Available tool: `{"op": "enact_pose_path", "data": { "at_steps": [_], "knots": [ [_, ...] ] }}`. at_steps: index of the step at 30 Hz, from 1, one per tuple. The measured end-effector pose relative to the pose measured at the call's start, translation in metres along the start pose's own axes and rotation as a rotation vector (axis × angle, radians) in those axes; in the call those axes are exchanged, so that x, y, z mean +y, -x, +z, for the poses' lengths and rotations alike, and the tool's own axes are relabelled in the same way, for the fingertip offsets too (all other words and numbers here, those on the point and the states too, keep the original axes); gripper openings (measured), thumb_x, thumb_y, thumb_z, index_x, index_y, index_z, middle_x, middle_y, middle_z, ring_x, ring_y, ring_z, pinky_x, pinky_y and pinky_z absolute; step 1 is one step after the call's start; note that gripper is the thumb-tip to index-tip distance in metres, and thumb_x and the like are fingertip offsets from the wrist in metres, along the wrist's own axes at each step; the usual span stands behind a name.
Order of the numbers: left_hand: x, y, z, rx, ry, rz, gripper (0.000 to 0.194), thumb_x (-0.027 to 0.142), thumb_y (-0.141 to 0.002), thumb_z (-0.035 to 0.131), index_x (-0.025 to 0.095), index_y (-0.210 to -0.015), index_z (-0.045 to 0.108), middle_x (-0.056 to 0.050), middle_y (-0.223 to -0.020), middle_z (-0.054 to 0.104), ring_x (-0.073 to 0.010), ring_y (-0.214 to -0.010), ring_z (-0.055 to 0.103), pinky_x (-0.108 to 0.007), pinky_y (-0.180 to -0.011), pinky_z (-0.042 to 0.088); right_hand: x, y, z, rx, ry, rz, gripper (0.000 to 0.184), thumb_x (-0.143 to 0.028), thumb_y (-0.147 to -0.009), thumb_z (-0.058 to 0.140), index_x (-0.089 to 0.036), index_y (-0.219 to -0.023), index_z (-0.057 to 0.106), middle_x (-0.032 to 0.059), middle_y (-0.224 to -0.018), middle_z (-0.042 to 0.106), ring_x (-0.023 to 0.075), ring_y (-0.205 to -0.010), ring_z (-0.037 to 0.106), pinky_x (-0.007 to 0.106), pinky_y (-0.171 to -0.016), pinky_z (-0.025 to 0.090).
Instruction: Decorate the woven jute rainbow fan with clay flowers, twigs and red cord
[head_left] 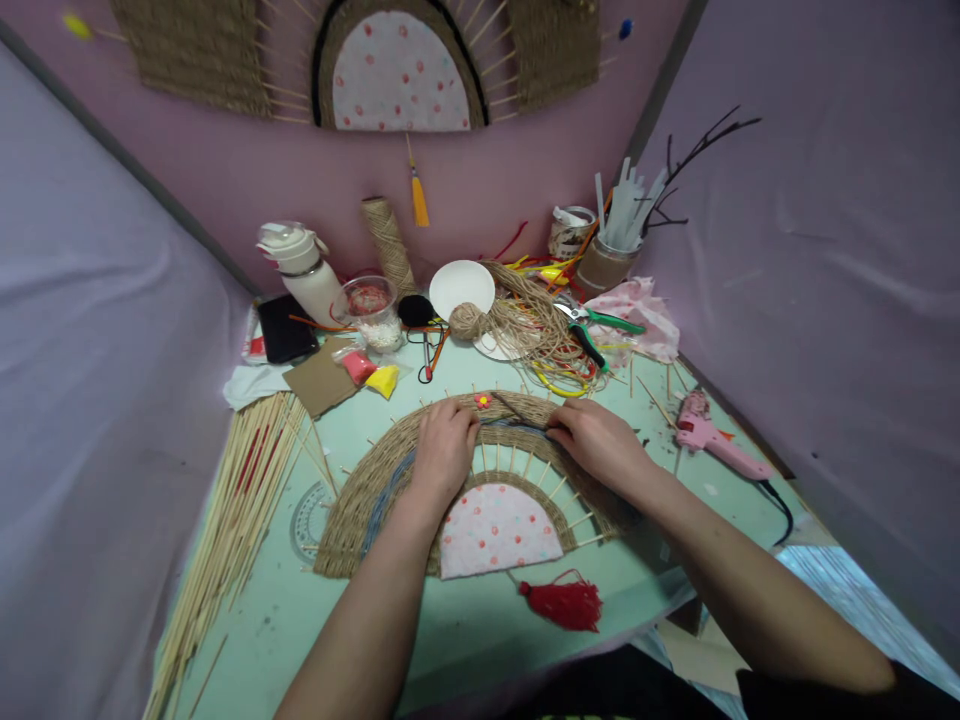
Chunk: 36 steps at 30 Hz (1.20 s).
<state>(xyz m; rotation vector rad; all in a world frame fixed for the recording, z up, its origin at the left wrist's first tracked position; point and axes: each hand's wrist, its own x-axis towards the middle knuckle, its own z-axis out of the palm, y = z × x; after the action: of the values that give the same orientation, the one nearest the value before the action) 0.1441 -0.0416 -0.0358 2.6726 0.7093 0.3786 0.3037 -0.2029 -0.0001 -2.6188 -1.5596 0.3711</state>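
A half-round woven fan [390,460] of brown twine on thin sticks lies on the table. It has a blue-grey band and a white, red-dotted centre [499,535]. A thin dark twig [511,408] lies across its upper band, beside a small pink flower with a yellow middle [482,400]. My right hand [592,435] has its fingers closed in a pinch at the twig's right end. My left hand [447,450] rests on the weave with curled fingers, its fingertips by the twig's left end; whether they grip it is hidden. A red tassel [562,602] hangs below the fan.
Thin sticks [232,520] lie at left beside a protractor [307,520]. A pink glue gun [720,445] is at right. Behind are green-handled pliers [589,335], twine [532,310], a white bottle [304,275], and a jar of glue sticks [609,262]. Another fan [401,75] hangs on the wall.
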Motion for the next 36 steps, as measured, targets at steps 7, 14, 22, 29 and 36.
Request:
{"op": "enact_pose_path", "data": {
  "at_steps": [7,14,22,29,36],
  "knots": [
    [0.0,0.0,0.0,-0.015,-0.009,0.011,0.013,0.022,-0.092,0.056,0.018,-0.089,0.069,-0.008,-0.095,0.065,-0.0256,-0.099,0.056,-0.04,-0.089,0.045,0.0,0.0,0.0,0.014,-0.013,-0.003,0.016,-0.025,-0.094,0.055,-0.02,-0.092,0.07,0.0067,-0.095,0.067,0.0217,-0.093,0.061,0.028,-0.071,0.04],
    [0.0,0.0,0.001,-0.009,-0.003,0.012,0.014,0.022,-0.092,0.055,0.019,-0.09,0.069,-0.008,-0.096,0.066,-0.0255,-0.1,0.057,-0.04,-0.089,0.045,0.0,0.001,-0.003,0.026,-0.033,-0.005,0.017,-0.028,-0.094,0.055,-0.019,-0.094,0.07,0.0077,-0.096,0.067,0.0216,-0.094,0.061,0.028,-0.074,0.041],
    [-0.006,0.002,-0.015,0.187,0.07,-0.071,0.022,0.023,-0.096,0.045,0.018,-0.101,0.066,-0.009,-0.098,0.068,-0.0247,-0.096,0.059,-0.039,-0.088,0.046,0.038,0.02,-0.019,0.233,-0.113,0.073,0.023,-0.026,-0.094,0.048,-0.017,-0.097,0.069,0.0109,-0.097,0.069,0.0249,-0.09,0.063,0.035,-0.078,0.045],
    [-0.018,0.004,-0.035,0.506,0.079,-0.161,0.023,0.023,-0.094,0.045,0.016,-0.107,0.064,-0.01,-0.098,0.069,-0.0251,-0.094,0.06,-0.04,-0.087,0.046,0.056,0.037,-0.01,0.287,-0.187,0.09,0.024,-0.027,-0.094,0.047,-0.016,-0.098,0.068,0.0116,-0.095,0.07,0.026,-0.09,0.064,0.038,-0.081,0.047],
    [-0.012,0.006,-0.035,0.365,0.029,-0.127,0.02,0.022,-0.092,0.05,0.017,-0.102,0.066,-0.009,-0.099,0.068,-0.0264,-0.097,0.059,-0.041,-0.087,0.045,0.032,0.033,-0.006,0.183,-0.221,0.013,0.026,-0.028,-0.097,0.046,-0.017,-0.098,0.069,0.0111,-0.097,0.068,0.0246,-0.094,0.061,0.035,-0.084,0.046]
  ]
}}
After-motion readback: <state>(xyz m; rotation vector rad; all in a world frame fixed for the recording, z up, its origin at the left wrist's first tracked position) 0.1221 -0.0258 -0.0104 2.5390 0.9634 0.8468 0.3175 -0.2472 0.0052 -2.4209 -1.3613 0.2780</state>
